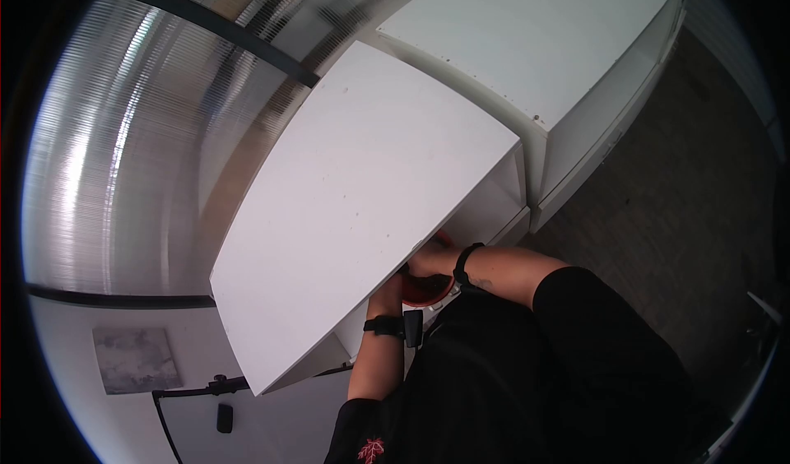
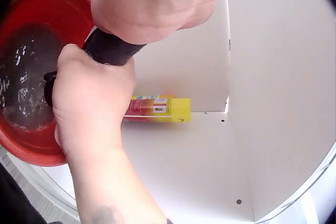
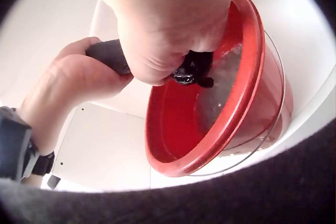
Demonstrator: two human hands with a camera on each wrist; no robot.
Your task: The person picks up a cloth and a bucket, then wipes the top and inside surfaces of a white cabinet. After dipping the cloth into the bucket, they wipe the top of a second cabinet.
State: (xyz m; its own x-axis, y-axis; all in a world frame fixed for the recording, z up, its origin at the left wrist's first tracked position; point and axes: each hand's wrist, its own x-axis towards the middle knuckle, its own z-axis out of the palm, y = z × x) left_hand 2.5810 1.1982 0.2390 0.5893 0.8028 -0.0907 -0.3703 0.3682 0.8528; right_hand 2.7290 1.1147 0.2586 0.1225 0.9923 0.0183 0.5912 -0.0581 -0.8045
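Both hands grip a twisted black cloth (image 2: 110, 48) between them. In the left wrist view my left hand (image 2: 152, 8) holds one end, over the white shelf. My right hand (image 2: 94, 87) is curled round the other end, close to the bucket's rim. A wet, glossy end of the cloth pokes from under the right hand (image 3: 173, 37) in the right wrist view, above the red bucket (image 3: 249, 90). Greyish water (image 2: 23, 71) with bubbles stands inside the bucket. In the head view the cabinet top hides most of the left hand; the right hand (image 1: 429, 260) shows partly.
A yellow-capped cylindrical container (image 2: 157, 109) lies on the shelf behind the right hand. The white cabinet top (image 1: 354, 192) overhangs the hands, and a second white cabinet (image 1: 535, 36) stands beside it. A wire handle (image 3: 281, 82) hangs along the bucket's side.
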